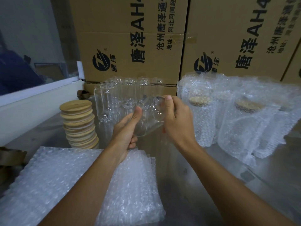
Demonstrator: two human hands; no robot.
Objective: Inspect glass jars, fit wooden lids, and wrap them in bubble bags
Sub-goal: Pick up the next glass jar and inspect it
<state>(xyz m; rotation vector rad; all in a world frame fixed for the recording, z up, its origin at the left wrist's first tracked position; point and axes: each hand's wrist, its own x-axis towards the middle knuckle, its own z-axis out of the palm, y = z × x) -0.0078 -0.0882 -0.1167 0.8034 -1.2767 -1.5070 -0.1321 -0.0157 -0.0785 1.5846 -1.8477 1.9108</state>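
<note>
I have a glass jar (pixel 149 116) up in both hands above the worktop (pixel 203 168), tilted on its side between them. My left hand (pixel 128 131) grasps the nearer, lower end, thumb pressed up along the glass and fingers curled beneath. My right hand (pixel 175 118) grasps the far end from the right, thumb over the rim near the top; I cannot tell which end is the mouth, the glass being too clear and blurred.

Behind the jar stands a cluster of bare jars (pixel 120 97) on the worktop, upright, close together, against the foot of the boxes (pixel 130 38). Two big cardboard boxes with black printing fill the background side by side.

To the left of the jars is a stack of wooden lids (pixel 79 123), leaning slightly, the top lid showing a small hole. In front of the lids, under my left forearm, lie two piles of flat bubble bags (pixel 48 176), one at the left and one nearer the middle, overlapping a little.

To the right stand wrapped jars (pixel 200 111), upright in bubble bags, wooden lids showing dimly through the plastic on at least two. They sit just beside one another, reaching toward the right edge of the view.

At far left runs a white ledge (pixel 40 93) below a glass pane.
</note>
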